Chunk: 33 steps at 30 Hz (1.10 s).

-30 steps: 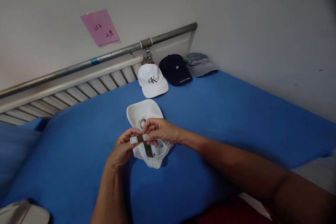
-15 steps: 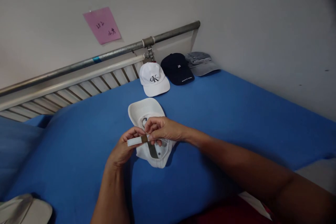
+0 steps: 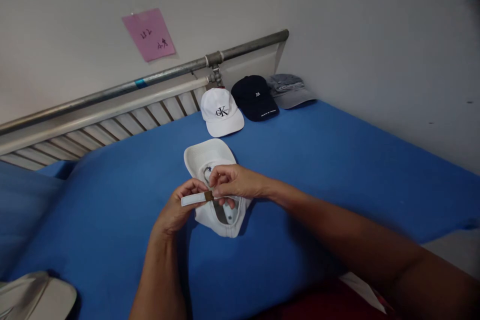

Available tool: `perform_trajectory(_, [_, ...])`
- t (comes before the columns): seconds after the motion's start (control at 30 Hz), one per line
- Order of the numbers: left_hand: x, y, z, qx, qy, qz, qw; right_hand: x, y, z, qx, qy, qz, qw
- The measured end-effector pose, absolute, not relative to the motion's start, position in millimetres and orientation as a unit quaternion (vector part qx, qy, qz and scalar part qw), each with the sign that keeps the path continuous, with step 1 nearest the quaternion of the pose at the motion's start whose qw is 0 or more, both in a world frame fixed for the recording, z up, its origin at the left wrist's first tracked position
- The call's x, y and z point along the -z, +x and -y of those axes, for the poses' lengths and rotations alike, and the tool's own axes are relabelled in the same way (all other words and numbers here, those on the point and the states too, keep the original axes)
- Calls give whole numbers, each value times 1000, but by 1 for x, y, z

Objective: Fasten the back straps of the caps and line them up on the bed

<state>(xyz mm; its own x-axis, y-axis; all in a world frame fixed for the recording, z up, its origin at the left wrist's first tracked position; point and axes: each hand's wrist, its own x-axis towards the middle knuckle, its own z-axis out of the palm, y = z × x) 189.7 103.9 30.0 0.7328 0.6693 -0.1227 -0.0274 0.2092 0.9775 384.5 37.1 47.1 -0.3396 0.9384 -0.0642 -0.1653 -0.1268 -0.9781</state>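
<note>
A white baseball cap (image 3: 210,151) lies with its inside facing up and its brim pointing away from me. Across its near opening runs the cap's white strap (image 3: 193,199), fitted with a small brown buckle (image 3: 209,195). My left hand (image 3: 177,210) is closed on the strap at the buckle's left side, and the flat strap end sticks out to the left. Just right of the buckle, my right hand (image 3: 234,182) pinches the strap between thumb and fingers. Its fingers hide part of the cap's inside.
Behind stand a white cap with black letters (image 3: 222,114), a black cap (image 3: 255,99) and a grey cap (image 3: 291,92). Another pale cap (image 3: 52,300) sits at the lower left. The blue sheet (image 3: 326,160) meets a wall, a radiator (image 3: 157,108) and a metal pipe (image 3: 172,71).
Slightly more of the strap end shows left of the buckle. Both hands keep their grip in nearly the same place. The whole view has shifted a little.
</note>
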Motion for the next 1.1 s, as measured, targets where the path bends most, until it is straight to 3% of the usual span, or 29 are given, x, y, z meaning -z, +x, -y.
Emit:
perform_trajectory(0.43, [-28,188,-106,-208,597,-277,724,-43,383,-37,-657,-375,503,417])
perform_trajectory(0.73, [-37,185,-108,-256,617,-316,674,-36,391,-43,-636,-406,504,420])
perform_trajectory(1.1, [-51,177,-104,-176,720,-285,607,-37,390,-42,-660,-415,507,368])
